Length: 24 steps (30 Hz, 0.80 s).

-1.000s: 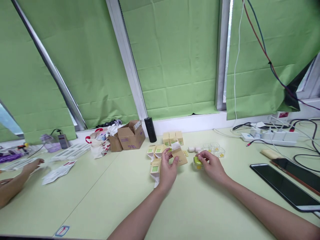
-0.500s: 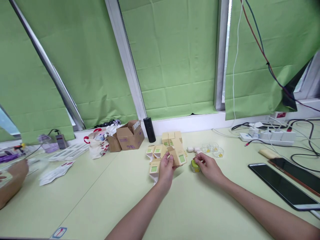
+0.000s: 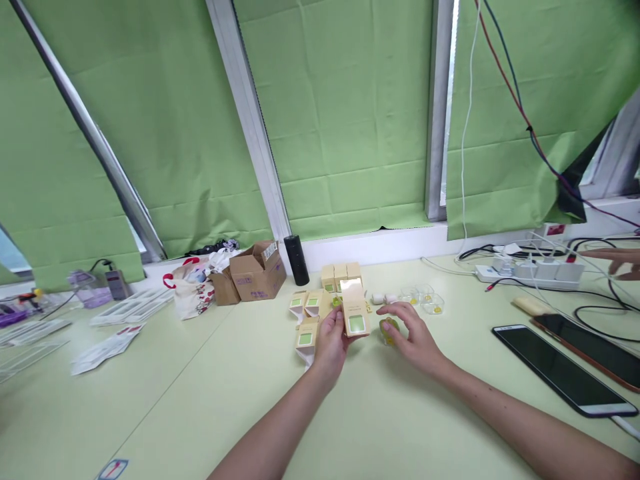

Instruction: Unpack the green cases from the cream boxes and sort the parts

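Box held in left hand, green-topped container under right

I find the left hand [image 3: 331, 340] at the centre of the frame, its fingers closed on a cream cardboard box with a green square on its face [image 3: 356, 317]. The box is held upright, its pale top flap raised.

Just right of it, the right hand [image 3: 413, 337] has its thumb and forefinger parted at a small clear container with a green top [image 3: 388, 329]; I cannot tell whether they touch it. The two hands are apart from each other.

Left of the held box I record three cream cartons with green squares [image 3: 306, 337] on the pale green table [image 3: 210, 413]. Behind it stands a row of matching cream boxes [image 3: 341, 273]. Right of that row lie small white rounded pieces [image 3: 378, 299] and clear containers with yellow marks [image 3: 433, 305].

Left of centre I note a black cylinder [image 3: 297, 261] upright near an open brown cardboard carton [image 3: 257, 275], with a white patterned bag with red handles [image 3: 193, 299] further left. At the right are a white power strip [image 3: 530, 275] and a large black phone with a white edge [image 3: 563, 370]. Another person's hand [image 3: 620, 260] enters at the right edge, blurred.
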### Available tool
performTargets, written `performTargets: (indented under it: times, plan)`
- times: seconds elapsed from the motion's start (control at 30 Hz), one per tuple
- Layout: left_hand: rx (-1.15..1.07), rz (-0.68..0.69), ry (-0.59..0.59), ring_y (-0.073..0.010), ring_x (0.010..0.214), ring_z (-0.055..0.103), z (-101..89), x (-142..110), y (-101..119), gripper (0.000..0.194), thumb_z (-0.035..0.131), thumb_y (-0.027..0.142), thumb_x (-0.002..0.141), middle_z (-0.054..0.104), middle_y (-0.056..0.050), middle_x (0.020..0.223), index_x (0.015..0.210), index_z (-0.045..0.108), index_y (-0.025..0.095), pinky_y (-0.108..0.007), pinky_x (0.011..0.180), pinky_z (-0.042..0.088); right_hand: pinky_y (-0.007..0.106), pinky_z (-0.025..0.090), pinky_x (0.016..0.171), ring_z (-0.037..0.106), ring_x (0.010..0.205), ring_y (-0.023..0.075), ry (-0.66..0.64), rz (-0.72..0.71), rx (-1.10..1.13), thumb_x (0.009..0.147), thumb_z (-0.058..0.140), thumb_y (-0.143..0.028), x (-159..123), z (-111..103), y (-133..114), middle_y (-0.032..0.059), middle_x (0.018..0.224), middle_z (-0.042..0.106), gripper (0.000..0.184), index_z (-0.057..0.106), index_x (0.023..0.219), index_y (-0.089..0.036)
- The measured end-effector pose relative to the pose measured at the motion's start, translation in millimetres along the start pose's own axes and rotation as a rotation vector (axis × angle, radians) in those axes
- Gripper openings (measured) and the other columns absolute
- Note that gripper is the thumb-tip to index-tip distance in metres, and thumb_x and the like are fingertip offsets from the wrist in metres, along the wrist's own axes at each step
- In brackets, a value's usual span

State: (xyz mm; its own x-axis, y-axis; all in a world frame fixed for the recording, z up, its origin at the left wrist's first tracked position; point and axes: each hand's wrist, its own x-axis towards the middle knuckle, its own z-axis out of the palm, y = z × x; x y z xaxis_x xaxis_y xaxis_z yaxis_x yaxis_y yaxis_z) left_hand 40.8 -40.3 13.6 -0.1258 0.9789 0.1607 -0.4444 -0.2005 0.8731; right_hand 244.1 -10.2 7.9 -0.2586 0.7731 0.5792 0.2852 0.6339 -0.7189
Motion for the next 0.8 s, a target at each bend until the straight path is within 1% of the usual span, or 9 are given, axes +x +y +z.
performTargets:
  times: [0.13, 0.27, 0.37, 0.53, 0.67, 0.8]
  plan:
    - [0.017, -0.004, -0.018, -0.0284, 0.100, 0.075, 3.6, -3, 1, 0.059, 0.077, 0.058, 0.084, 0.077, -0.014, 0.111, 0.126, 0.066, 0.017, -0.041, 0.082, 0.063, 0.048, 0.048, 0.105, 0.056, 0.123, 0.0296, -0.021, -0.007, 0.030, 0.097, 0.058, -0.049, -3, 2, -10, 0.0091, 0.122, 0.066, 0.030, 0.068, 0.118, -0.030]
    - [0.041, -0.016, 0.003, -0.0293, 0.104, 0.074, 5.8, -5, 0, 0.062, 0.078, 0.058, 0.084, 0.076, -0.014, 0.115, 0.128, 0.065, 0.017, -0.041, 0.085, 0.062, 0.051, 0.046, 0.108, 0.053, 0.125, 0.0308, -0.052, -0.023, 0.058, 0.096, 0.061, -0.053, -3, 2, -14, 0.0081, 0.126, 0.067, 0.035, 0.065, 0.124, -0.032]
    - [0.042, -0.014, -0.002, -0.0296, 0.110, 0.073, 7.6, -7, 0, 0.063, 0.080, 0.056, 0.083, 0.075, -0.014, 0.120, 0.131, 0.065, 0.019, -0.041, 0.092, 0.060, 0.053, 0.045, 0.109, 0.052, 0.127, 0.0322, -0.081, -0.030, 0.084, 0.096, 0.060, -0.056, -3, 2, -14, 0.0083, 0.127, 0.068, 0.037, 0.066, 0.124, -0.031]
    - [0.039, 0.003, -0.018, -0.0305, 0.119, 0.070, 11.0, -10, 1, 0.062, 0.082, 0.054, 0.081, 0.073, -0.013, 0.128, 0.130, 0.066, 0.021, -0.040, 0.098, 0.058, 0.047, 0.050, 0.103, 0.057, 0.119, 0.0306, -0.066, 0.009, 0.149, 0.095, 0.058, -0.062, -2, 3, -14, 0.0097, 0.122, 0.068, 0.044, 0.067, 0.121, -0.029]
    - [0.054, 0.006, -0.017, -0.0310, 0.122, 0.068, 13.2, -11, 1, 0.062, 0.082, 0.054, 0.081, 0.072, -0.013, 0.130, 0.131, 0.065, 0.021, -0.041, 0.101, 0.057, 0.043, 0.053, 0.097, 0.061, 0.110, 0.0281, -0.045, 0.059, 0.189, 0.094, 0.058, -0.064, -1, 5, -13, 0.0104, 0.117, 0.067, 0.048, 0.068, 0.122, -0.026]
    - [0.075, 0.008, -0.036, -0.0314, 0.121, 0.069, 15.6, -12, 0, 0.064, 0.082, 0.056, 0.080, 0.072, -0.014, 0.131, 0.131, 0.064, 0.021, -0.042, 0.099, 0.058, 0.040, 0.054, 0.092, 0.063, 0.107, 0.0276, -0.082, 0.090, 0.230, 0.093, 0.059, -0.065, -1, 5, -12, 0.0105, 0.113, 0.069, 0.050, 0.069, 0.120, -0.024]
